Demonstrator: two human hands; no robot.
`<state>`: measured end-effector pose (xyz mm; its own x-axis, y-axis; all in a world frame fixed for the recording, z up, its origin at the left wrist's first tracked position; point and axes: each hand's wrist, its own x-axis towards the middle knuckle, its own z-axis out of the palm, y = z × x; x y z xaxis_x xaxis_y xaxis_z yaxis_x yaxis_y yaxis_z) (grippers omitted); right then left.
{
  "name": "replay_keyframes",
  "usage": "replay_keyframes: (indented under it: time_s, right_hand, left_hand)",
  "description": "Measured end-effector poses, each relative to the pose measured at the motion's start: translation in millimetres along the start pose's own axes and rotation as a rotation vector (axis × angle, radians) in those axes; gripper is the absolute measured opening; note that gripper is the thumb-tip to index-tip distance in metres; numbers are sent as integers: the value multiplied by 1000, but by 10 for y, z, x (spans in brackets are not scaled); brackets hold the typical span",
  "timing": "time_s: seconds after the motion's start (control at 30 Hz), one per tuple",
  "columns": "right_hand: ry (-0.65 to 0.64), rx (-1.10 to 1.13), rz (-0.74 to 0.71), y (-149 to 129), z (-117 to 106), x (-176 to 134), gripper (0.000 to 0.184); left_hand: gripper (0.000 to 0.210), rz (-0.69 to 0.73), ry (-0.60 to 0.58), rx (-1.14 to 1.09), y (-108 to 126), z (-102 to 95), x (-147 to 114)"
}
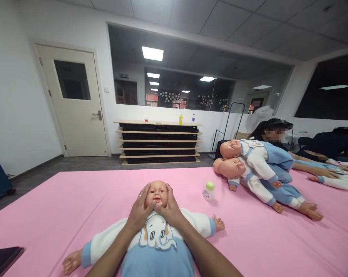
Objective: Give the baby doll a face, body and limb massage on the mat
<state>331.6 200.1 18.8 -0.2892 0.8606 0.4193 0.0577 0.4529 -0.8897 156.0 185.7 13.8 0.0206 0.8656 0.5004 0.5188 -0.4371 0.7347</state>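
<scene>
A baby doll (159, 257) in a white and light blue outfit with an elephant on its chest lies on its back, arms spread to both sides. My left hand (139, 209) is cupped against one side of the doll's head (157, 192), its thumb by the chin. Against the other cheek, my right hand (171, 207) mirrors it, thumb also near the chin and fingers along the side of the head. Both hands hold the head between them. A small bottle with a green cap (208, 191) stands to the right of the doll.
The pink padded table (47, 207) carries two stacked dolls (257, 169) at the right. Beyond them a person in a black cap (273, 129) handles another doll (341, 179). A dark flat object (5, 257) lies at the left edge. Behind stands a low stack of shelves (159, 142).
</scene>
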Motion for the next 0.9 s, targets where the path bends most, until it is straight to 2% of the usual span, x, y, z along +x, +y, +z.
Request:
replay_keyframes:
  time_s: [0.07, 0.17, 0.43, 0.57, 0.73, 0.9]
  right_hand:
    - [-18, -12, 14, 20, -4, -3, 98]
    - [-52, -25, 44, 35, -30, -13, 99]
    - [-211, 73, 100, -12, -162, -47, 95]
    - [-171, 56, 101, -13, -148, -38, 88]
    - [-118, 48, 122, -3, -95, -34, 103]
    - [-93, 67, 126, -6, -83, -41, 98]
  left_hand:
    - [79, -14, -55, -56, -20, -2, 11]
    - [89, -25, -101, -105, -30, -7, 50]
    - [91, -121, -142, -267, 75, -95, 54]
    - [89, -160, -165, -450, 70, -131, 52]
    - [93, -181, -165, -539, 98, -152, 56]
    - [98, -209, -212, -669, 136, -157, 51]
